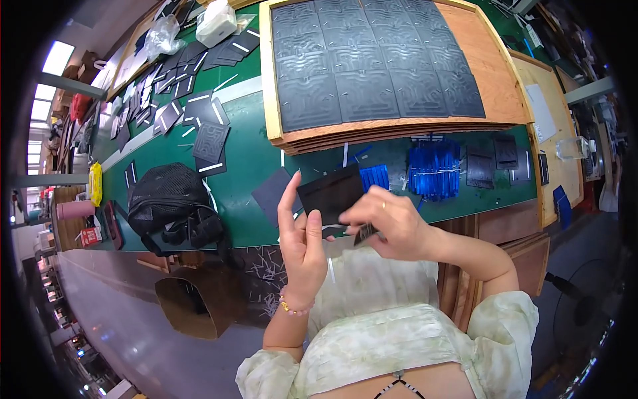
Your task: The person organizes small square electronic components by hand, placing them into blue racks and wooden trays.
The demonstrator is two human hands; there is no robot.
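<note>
Green table [252, 159], flat black sheet [330, 193]

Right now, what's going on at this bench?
A person holds a flat black sheet up over the edge of a green table. The left hand steadies its lower left corner, and the right hand pinches its lower right edge while also holding a small dark piece. Behind it, a wooden board carries rows of embossed black sheets. Blue strips and a black mesh bag lie on the table.
</note>
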